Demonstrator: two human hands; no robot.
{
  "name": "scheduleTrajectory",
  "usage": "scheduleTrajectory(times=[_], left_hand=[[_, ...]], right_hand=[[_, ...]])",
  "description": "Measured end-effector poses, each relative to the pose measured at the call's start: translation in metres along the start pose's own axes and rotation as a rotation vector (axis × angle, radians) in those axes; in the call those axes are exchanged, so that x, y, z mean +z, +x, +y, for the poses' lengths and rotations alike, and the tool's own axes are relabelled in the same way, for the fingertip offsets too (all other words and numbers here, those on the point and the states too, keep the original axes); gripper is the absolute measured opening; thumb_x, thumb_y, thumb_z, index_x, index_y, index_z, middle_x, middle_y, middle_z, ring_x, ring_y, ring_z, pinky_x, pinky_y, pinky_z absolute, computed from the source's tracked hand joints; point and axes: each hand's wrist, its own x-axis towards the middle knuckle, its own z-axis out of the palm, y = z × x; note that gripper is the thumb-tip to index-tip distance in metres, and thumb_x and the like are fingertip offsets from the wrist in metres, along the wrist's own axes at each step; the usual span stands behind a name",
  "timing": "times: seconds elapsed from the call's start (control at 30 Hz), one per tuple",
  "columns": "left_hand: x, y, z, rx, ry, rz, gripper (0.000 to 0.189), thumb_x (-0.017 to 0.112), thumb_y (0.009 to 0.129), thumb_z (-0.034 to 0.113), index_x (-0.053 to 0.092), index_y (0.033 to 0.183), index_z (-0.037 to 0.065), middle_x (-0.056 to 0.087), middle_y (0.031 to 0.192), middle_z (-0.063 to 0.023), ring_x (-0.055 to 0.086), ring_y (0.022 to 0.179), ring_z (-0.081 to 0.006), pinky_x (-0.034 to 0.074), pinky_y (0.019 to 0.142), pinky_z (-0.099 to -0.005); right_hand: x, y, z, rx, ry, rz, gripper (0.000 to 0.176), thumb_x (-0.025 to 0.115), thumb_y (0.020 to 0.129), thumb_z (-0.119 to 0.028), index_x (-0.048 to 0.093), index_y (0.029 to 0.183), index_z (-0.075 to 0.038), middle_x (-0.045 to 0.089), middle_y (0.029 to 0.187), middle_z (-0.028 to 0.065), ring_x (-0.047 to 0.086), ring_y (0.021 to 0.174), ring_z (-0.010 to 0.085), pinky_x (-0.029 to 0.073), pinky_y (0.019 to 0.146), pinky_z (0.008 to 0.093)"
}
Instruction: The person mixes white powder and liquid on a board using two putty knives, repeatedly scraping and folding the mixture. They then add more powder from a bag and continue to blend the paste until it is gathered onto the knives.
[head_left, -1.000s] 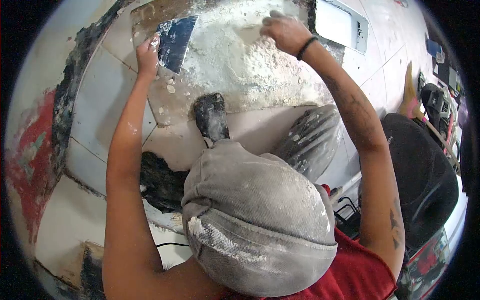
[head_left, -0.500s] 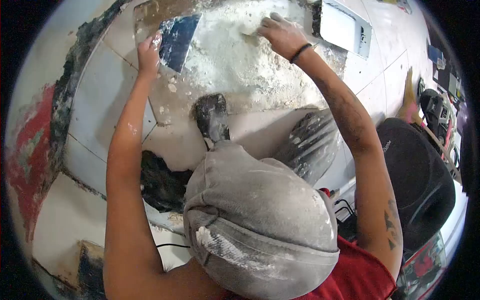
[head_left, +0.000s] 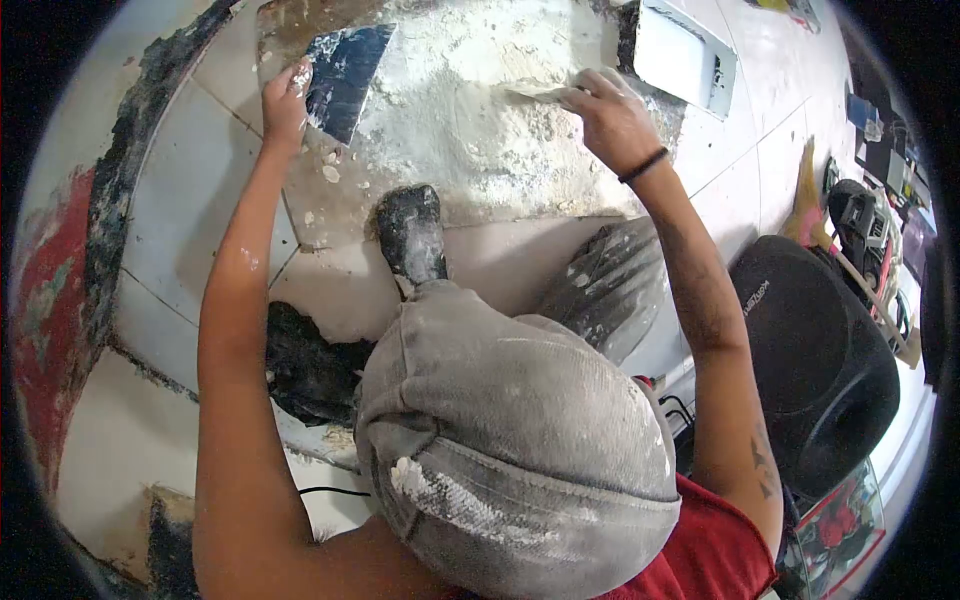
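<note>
Tiles (head_left: 190, 200): left hand (head_left: 285, 105) holds blade (head_left: 345, 70), right hand (head_left: 612, 118) scraper (head_left: 535, 92); speaker (head_left: 820, 370) lettering illegible.

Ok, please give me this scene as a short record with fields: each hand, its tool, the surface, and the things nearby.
left hand: grips a dark flat blade
right hand: holds a small putty knife, tip on the plaster
surface: white plaster spread over pale tiles
nearby: white box at upper right; black speaker at right

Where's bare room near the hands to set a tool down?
Bare tiles left of the left hand, toward the dark edge. Crowded: plaster between the blade and the right hand with its putty knife; speaker on the right.
</note>
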Motion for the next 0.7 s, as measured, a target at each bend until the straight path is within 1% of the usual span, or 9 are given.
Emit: scheduleTrajectory(times=[0.1, 0.13, 0.2, 0.23, 0.27, 0.43, 0.53, 0.57, 0.7], left_hand=[[0.002, 0.004, -0.006, -0.028, -0.099, -0.016, 0.029, 0.052, 0.090, 0.021, 0.060, 0.093, -0.007, 0.054, 0.075, 0.0019, 0.043, 0.070, -0.0058, 0.038, 0.065, -0.0220], [0.002, 0.006, -0.011, -0.004, -0.052, -0.008, 0.029, 0.052, 0.090, 0.021, 0.060, 0.094, -0.007, 0.054, 0.076, 0.0015, 0.043, 0.071, -0.0061, 0.038, 0.066, -0.0222], [0.000, 0.009, -0.018, 0.043, 0.040, 0.016, 0.029, 0.052, 0.090, 0.021, 0.060, 0.094, -0.007, 0.056, 0.077, 0.0005, 0.044, 0.071, -0.0067, 0.039, 0.067, -0.0226], [0.001, 0.010, -0.021, 0.008, -0.051, 0.020, 0.029, 0.052, 0.089, 0.021, 0.060, 0.094, -0.007, 0.057, 0.076, -0.0004, 0.046, 0.071, -0.0076, 0.039, 0.067, -0.0237], [-0.001, 0.011, -0.023, 0.005, -0.020, 0.012, 0.029, 0.052, 0.089, 0.020, 0.060, 0.095, -0.007, 0.057, 0.076, -0.0005, 0.045, 0.071, -0.0077, 0.039, 0.067, -0.0238], [-0.001, 0.005, -0.009, 0.036, 0.081, 0.024, 0.029, 0.053, 0.088, 0.020, 0.060, 0.095, -0.007, 0.057, 0.075, -0.0005, 0.043, 0.071, -0.0078, 0.038, 0.068, -0.0238], [0.000, 0.007, -0.011, 0.013, 0.019, -0.005, 0.028, 0.053, 0.088, 0.020, 0.060, 0.096, -0.007, 0.056, 0.076, -0.0001, 0.042, 0.071, -0.0074, 0.038, 0.068, -0.0233], [0.001, 0.005, -0.013, -0.010, 0.007, -0.006, 0.028, 0.053, 0.088, 0.020, 0.060, 0.096, -0.007, 0.056, 0.076, 0.0001, 0.042, 0.071, -0.0072, 0.037, 0.068, -0.0231], [0.002, 0.005, -0.007, -0.042, -0.106, 0.008, 0.028, 0.053, 0.089, 0.020, 0.060, 0.095, -0.007, 0.055, 0.076, 0.0015, 0.042, 0.071, -0.0064, 0.037, 0.067, -0.0223]], right_hand=[[-0.003, -0.015, -0.015, 0.090, 0.084, -0.080, 0.023, 0.055, 0.075, -0.005, 0.061, 0.097, -0.010, 0.053, 0.085, 0.0081, 0.053, 0.084, 0.0259, 0.047, 0.072, 0.0358], [-0.001, -0.015, -0.018, 0.090, 0.123, -0.076, 0.025, 0.055, 0.077, -0.007, 0.059, 0.101, -0.010, 0.053, 0.086, 0.0086, 0.053, 0.083, 0.0274, 0.047, 0.073, 0.0369], [0.011, -0.013, -0.014, 0.094, 0.083, -0.046, 0.019, 0.053, 0.075, -0.006, 0.057, 0.093, -0.011, 0.052, 0.088, 0.0095, 0.053, 0.086, 0.0286, 0.047, 0.072, 0.0380], [0.014, -0.010, -0.009, 0.107, 0.063, -0.060, 0.018, 0.053, 0.075, -0.006, 0.056, 0.092, -0.010, 0.052, 0.088, 0.0099, 0.053, 0.086, 0.0292, 0.047, 0.072, 0.0385], [0.016, -0.008, -0.005, 0.123, 0.046, -0.076, 0.016, 0.053, 0.075, -0.006, 0.055, 0.091, -0.009, 0.052, 0.089, 0.0104, 0.053, 0.086, 0.0299, 0.047, 0.072, 0.0391], [-0.030, -0.006, -0.006, 0.173, 0.090, -0.110, 0.011, 0.054, 0.075, -0.007, 0.050, 0.085, -0.006, 0.053, 0.089, 0.0125, 0.056, 0.084, 0.0318, 0.046, 0.070, 0.0410], [-0.034, -0.009, -0.014, 0.208, 0.139, -0.211, 0.014, 0.049, 0.075, 0.000, 0.050, 0.088, -0.002, 0.054, 0.089, 0.0137, 0.054, 0.086, 0.0339, 0.045, 0.072, 0.0423], [-0.018, -0.009, -0.011, 0.173, 0.150, -0.176, 0.021, 0.047, 0.070, 0.003, 0.052, 0.090, -0.003, 0.055, 0.090, 0.0136, 0.055, 0.086, 0.0341, 0.046, 0.072, 0.0431], [0.023, 0.025, -0.001, 0.198, 0.067, -0.259, 0.023, 0.048, 0.069, 0.002, 0.053, 0.090, -0.005, 0.057, 0.089, 0.0133, 0.056, 0.086, 0.0343, 0.046, 0.072, 0.0438]])
